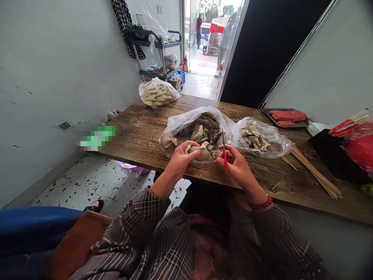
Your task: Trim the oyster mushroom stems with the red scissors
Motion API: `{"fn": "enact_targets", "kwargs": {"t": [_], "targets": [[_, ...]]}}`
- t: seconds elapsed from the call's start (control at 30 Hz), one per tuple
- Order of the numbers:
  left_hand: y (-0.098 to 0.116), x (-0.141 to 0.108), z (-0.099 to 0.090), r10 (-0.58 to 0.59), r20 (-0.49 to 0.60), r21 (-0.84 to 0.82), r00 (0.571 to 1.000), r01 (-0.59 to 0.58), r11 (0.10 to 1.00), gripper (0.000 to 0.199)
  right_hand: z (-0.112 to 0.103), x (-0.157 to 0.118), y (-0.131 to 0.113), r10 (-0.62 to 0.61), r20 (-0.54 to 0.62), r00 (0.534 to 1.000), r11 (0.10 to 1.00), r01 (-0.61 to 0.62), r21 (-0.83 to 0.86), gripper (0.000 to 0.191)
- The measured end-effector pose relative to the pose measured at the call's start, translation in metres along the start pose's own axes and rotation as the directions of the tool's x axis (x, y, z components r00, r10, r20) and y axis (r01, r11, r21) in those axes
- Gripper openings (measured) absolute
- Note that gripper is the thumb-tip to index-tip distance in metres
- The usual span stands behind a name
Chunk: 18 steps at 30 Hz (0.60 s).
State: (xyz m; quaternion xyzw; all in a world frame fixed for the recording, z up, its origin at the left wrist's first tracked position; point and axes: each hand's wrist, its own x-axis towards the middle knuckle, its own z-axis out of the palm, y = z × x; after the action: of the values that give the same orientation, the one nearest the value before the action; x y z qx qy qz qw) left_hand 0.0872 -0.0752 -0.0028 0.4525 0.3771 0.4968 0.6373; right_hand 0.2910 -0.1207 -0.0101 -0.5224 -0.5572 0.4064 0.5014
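My left hand (184, 157) is closed on a grey-brown oyster mushroom (204, 152), thumb across its cap. In my right hand (235, 165) is a pair of scissors with red handles (225, 161); the dark blades (223, 138) point up and away from me. Both hands are at the near side of an open clear plastic bag (186, 118), which holds many more oyster mushrooms (205, 128). To the right, a second clear bag (279, 146) contains a smaller heap of mushroom pieces (255, 137).
Bamboo skewers (317, 171) lie right on the wooden table (136, 134), near a black box (329, 149). A dark tray (266, 112) bears reddish pieces (288, 116). At the back left is a bag of pale food pieces (159, 93). A shelf cart (160, 44) stands beyond, beside the doorway.
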Motion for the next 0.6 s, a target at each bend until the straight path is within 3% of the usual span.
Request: {"fn": "enact_targets", "kwargs": {"t": [0.2,0.33,0.43,0.6], "targets": [[-0.008,-0.007,0.019,0.004,0.018,-0.028,1.000,-0.004,1.000,0.036,0.030,0.010,0.000,-0.074,-0.119,0.990,0.995,0.081,0.061,0.052],[-0.008,-0.009,0.018,0.036,0.005,0.109,0.999,-0.036,0.993,0.030,0.030,0.010,0.002,-0.152,-0.181,0.972,0.987,0.139,-0.085,0.044],[-0.006,-0.008,0.016,0.084,0.025,0.213,0.996,-0.087,0.973,0.026,0.027,0.006,0.000,-0.231,-0.153,0.961,0.953,0.192,-0.234,0.042],[-0.002,-0.006,0.021,0.116,0.033,0.294,0.993,-0.121,0.948,0.035,0.026,0.003,-0.005,-0.250,-0.103,0.963,0.942,0.217,-0.256,0.041]]}}
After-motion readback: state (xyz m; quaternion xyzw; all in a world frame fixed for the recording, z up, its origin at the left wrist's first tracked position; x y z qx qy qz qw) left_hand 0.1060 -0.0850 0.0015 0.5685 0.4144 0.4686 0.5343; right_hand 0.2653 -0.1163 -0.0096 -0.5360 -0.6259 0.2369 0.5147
